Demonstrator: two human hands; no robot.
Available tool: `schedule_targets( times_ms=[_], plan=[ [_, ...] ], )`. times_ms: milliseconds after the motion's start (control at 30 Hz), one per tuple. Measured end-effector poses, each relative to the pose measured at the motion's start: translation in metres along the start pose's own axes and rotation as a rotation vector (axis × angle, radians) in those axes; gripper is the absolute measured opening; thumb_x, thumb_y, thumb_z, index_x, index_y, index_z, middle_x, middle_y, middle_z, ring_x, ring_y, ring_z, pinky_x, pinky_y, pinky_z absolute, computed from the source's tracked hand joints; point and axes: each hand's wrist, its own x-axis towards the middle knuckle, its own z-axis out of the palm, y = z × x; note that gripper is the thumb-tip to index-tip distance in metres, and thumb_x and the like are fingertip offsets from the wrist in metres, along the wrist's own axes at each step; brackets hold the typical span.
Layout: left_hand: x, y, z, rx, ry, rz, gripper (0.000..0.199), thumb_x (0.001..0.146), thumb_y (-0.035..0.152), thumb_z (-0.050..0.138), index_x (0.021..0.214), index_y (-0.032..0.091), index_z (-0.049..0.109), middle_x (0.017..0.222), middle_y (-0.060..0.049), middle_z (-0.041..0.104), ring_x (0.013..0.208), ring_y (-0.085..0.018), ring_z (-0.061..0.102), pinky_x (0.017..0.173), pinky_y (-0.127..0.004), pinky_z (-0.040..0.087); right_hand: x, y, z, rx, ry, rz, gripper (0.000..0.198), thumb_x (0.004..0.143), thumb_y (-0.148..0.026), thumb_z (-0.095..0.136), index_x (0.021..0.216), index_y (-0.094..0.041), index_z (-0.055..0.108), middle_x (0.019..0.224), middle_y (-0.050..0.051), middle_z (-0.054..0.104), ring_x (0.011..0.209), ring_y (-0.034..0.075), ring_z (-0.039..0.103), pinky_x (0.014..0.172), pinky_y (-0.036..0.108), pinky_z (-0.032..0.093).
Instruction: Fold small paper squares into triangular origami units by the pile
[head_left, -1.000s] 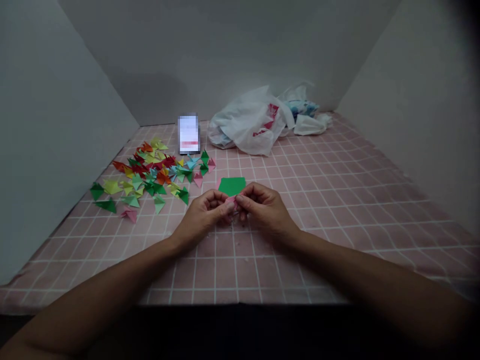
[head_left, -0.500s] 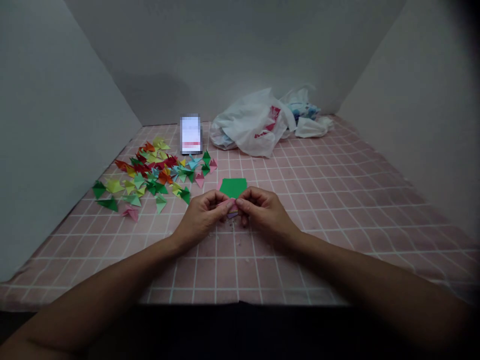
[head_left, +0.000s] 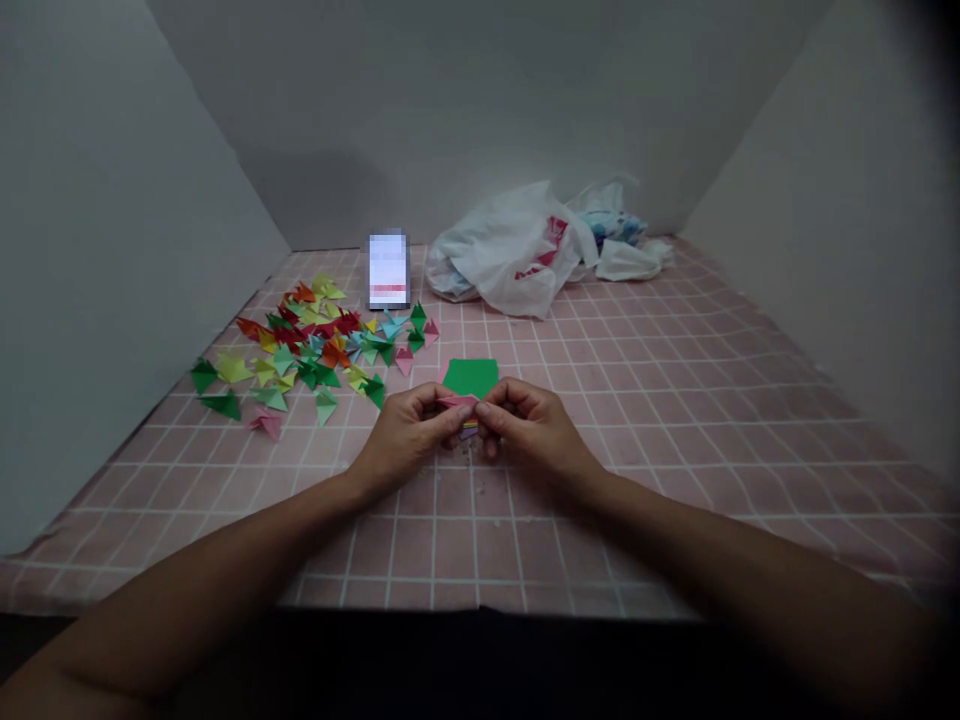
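Observation:
Between my fingertips is a small folded piece of pink paper [head_left: 457, 401]. My left hand [head_left: 412, 420] pinches its left side, thumb on top. With thumb and forefinger, my right hand [head_left: 517, 418] grips the right end, so the two hands almost meet. Just beyond and beneath them lies a stack of coloured paper with a green sheet [head_left: 471, 377] on top; pink, yellow and purple edges peek out. My fingers hide much of the pink paper and the near part of the stack.
Many folded paper pieces [head_left: 307, 370] in red, orange, yellow, green, blue and pink lie spread at the left. Behind them a lit phone [head_left: 388, 270] stands upright. White plastic bags [head_left: 510, 250] rest by the back wall. The pink checked tablecloth [head_left: 675, 400] carries small scraps near my hands.
The whole view has shifted slightly. More of the pink paper shows above my left thumb, now as a narrow folded strip; both hands keep their pinch.

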Motion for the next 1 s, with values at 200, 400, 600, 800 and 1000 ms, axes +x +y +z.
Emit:
schedule_targets(
  times_ms=[200,400,600,800,1000],
  plan=[
    [0.0008,-0.0029,-0.0006,-0.033,-0.013,-0.004,0.022,0.083,0.038,0.071,0.079,0.017,0.065,0.060,0.003,0.058,0.054,-0.010,0.051,0.053,-0.023,0.038,-0.0007,-0.0021,0.0015,0.077,-0.031,0.062,0.028,0.082,-0.038,0.074,0.073,-0.020,0.055,0.057,-0.005,0.060,0.047,0.009,0.053,0.050,0.025,0.041],
    [0.0019,-0.0021,-0.0027,-0.051,0.057,0.032,0.020,0.082,0.033,0.073,0.076,0.017,0.062,0.059,0.003,0.059,0.054,-0.009,0.052,0.055,-0.022,0.041,-0.0008,0.0008,0.0027,0.136,-0.048,0.103,0.027,0.082,-0.036,0.075,0.073,-0.020,0.055,0.059,-0.004,0.061,0.047,0.008,0.053,0.051,0.024,0.040],
    [0.0030,-0.0029,-0.0052,-0.096,0.087,0.032,0.019,0.080,0.032,0.074,0.078,0.017,0.063,0.065,0.002,0.063,0.058,-0.010,0.056,0.058,-0.023,0.045,-0.0001,0.0006,0.0027,0.159,-0.042,0.110,0.026,0.082,-0.034,0.075,0.074,-0.019,0.055,0.059,-0.005,0.061,0.047,0.009,0.053,0.052,0.025,0.041],
    [0.0026,-0.0021,-0.0061,-0.125,0.076,0.003,0.017,0.083,0.032,0.069,0.077,0.017,0.064,0.065,0.001,0.064,0.057,-0.010,0.057,0.060,-0.024,0.047,-0.0003,0.0005,0.0013,0.155,-0.042,0.114,0.025,0.081,-0.033,0.075,0.075,-0.020,0.055,0.059,-0.005,0.060,0.048,0.010,0.053,0.053,0.026,0.043],
    [0.0043,-0.0053,-0.0070,-0.209,0.053,-0.014,0.016,0.082,0.031,0.070,0.078,0.016,0.067,0.063,0.001,0.064,0.057,-0.010,0.058,0.060,-0.023,0.047,0.0004,0.0018,0.0015,0.181,-0.053,0.102,0.024,0.082,-0.033,0.075,0.075,-0.020,0.055,0.059,-0.004,0.060,0.048,0.009,0.053,0.053,0.027,0.044]
  ],
)
